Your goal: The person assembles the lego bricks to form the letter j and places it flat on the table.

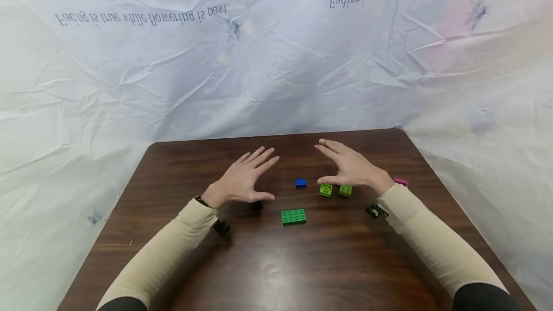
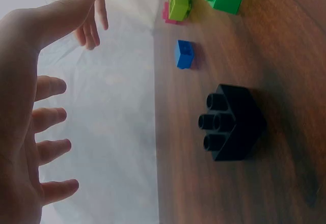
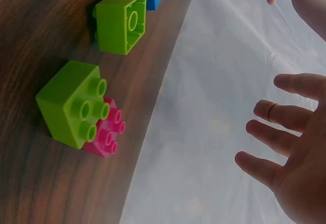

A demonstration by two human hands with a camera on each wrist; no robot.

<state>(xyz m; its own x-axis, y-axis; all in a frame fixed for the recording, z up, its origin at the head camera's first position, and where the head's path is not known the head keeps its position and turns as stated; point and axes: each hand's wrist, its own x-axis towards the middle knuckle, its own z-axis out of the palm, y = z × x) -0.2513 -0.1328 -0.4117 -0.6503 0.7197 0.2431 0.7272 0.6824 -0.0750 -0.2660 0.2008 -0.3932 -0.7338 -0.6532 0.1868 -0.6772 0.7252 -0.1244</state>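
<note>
My left hand [image 1: 242, 179] hovers over the left of the table with fingers spread, holding nothing. Below it stands a black toy brick [image 2: 237, 124] with studs, mostly hidden by the hand in the head view. My right hand [image 1: 352, 167] is held above the right side, fingers extended and no object in it. Near its thumb are two lime green bricks: one tipped brick [image 3: 114, 25] showing its hollow underside, and one brick [image 3: 71, 104] with studs visible. A pink brick [image 3: 107, 132] lies beyond. Between the hands are a small blue brick [image 1: 300, 183] and a longer green brick [image 1: 294, 217].
The bricks lie on a dark brown wooden table [image 1: 276, 272] with rounded far corners. A creased whitish sheet [image 1: 276, 71] with printed lettering hangs behind and at both sides. Small black devices are strapped at the left wrist [image 1: 221, 227] and right wrist [image 1: 376, 211].
</note>
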